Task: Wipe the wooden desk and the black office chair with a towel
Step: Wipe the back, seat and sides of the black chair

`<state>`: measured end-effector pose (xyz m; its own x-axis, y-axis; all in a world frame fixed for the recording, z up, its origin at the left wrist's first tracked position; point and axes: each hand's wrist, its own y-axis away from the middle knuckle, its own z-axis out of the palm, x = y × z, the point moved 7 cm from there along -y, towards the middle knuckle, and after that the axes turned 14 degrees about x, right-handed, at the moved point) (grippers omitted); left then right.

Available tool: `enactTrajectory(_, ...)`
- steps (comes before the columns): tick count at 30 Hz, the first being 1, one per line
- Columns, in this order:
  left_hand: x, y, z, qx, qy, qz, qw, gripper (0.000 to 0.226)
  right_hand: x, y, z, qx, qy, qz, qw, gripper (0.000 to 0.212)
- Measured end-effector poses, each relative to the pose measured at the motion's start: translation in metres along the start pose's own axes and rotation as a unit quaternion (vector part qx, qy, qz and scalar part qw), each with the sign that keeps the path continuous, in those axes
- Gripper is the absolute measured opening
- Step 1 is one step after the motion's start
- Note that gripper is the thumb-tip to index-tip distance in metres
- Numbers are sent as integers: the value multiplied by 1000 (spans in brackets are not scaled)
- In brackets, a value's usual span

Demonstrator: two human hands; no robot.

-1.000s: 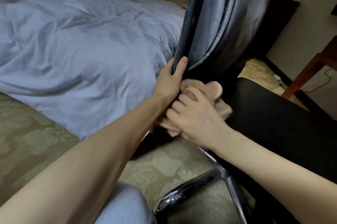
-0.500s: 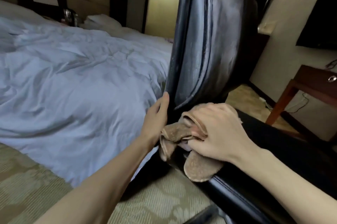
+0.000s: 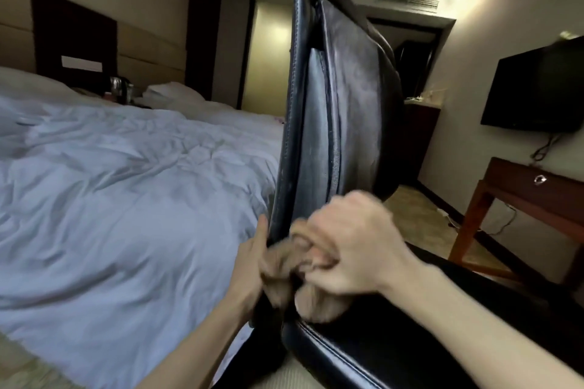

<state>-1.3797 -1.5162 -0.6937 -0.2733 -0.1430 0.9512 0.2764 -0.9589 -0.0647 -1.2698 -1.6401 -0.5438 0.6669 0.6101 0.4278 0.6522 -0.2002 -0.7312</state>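
Observation:
The black office chair (image 3: 344,110) stands right in front of me, its tall backrest upright and its seat running off to the lower right. My left hand (image 3: 252,265) grips the backrest's left edge near its base, thumb on the front. My right hand (image 3: 350,249) holds a crumpled tan towel (image 3: 284,265) and presses it into the gap where backrest meets seat. Much of the towel is hidden under my fingers. A wooden desk (image 3: 531,189) stands at the far right by the wall.
A bed with a rumpled white duvet (image 3: 120,199) fills the left side, close to the chair. A black TV (image 3: 537,88) hangs on the right wall above the desk, with cables on the floor beneath. Patterned carpet shows at the bottom edge.
My view has tilted upward, showing more of the room. The right hand with the towel has stayed at the seat and backrest joint, shifting slightly. The left hand slid lower on the backrest edge.

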Motion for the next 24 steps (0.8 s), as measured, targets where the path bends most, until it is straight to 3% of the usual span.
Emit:
enactTrajectory(2, 4, 0, 5, -23, -19, 27, 999, 46, 11, -29, -46, 155, 57, -21, 986, 32)
enactTrajectory(4, 25, 0, 6, 14, -37, 68, 997, 61, 17, -54, -82, 270, 120, -17, 955, 40)
enactTrajectory(7, 80, -3, 23, -2, 33, 124, 992, 62, 35, -101, -109, 341, 203, -1, 918, 40)
enactTrajectory(9, 117, -10, 35, -14, 88, 137, 986, 62, 52, -135, -103, 281, 252, 16, 926, 42)
enactTrajectory(13, 141, -15, 51, -18, 179, 95, 979, 67, 84, -148, -47, 20, 180, 118, 976, 69)
enactTrajectory(15, 138, -13, 52, -23, 201, 72, 977, 71, 79, -136, -28, 13, 179, 122, 976, 66)
enactTrajectory(19, 140, -9, 46, -29, 228, 66, 971, 84, 52, -112, -15, 56, 234, 69, 968, 40)
enactTrajectory(24, 140, -8, 48, -69, 276, 39, 958, 91, 16, -44, 17, 35, 243, 69, 967, 28)
